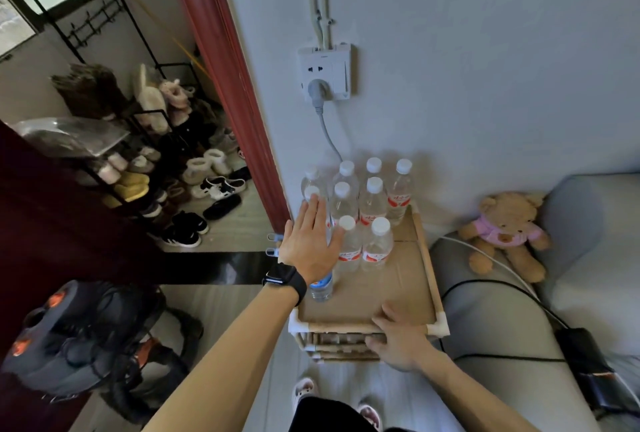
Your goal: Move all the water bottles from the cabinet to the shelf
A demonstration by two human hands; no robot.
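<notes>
Several clear water bottles (374,205) with white caps and red labels stand in rows at the back of the cardboard top of a small rattan shelf (427,265), against the wall. One more bottle (321,288), with a blue label, stands at the top's left edge. My left hand (310,241) is spread flat right over it, fingers stretched toward the back-left bottles, and hides its cap. I cannot tell if the palm touches the cap. My right hand (398,338) lies on the shelf's front rail, thumb on top, fingers curled down over the front.
A wall socket (325,72) with a grey cable hangs above the bottles. A grey sofa with a teddy bear (505,231) and black cables lies to the right. Left of the doorway stand a shoe rack (166,161) and a dark backpack (79,338). My slippered feet are below the shelf.
</notes>
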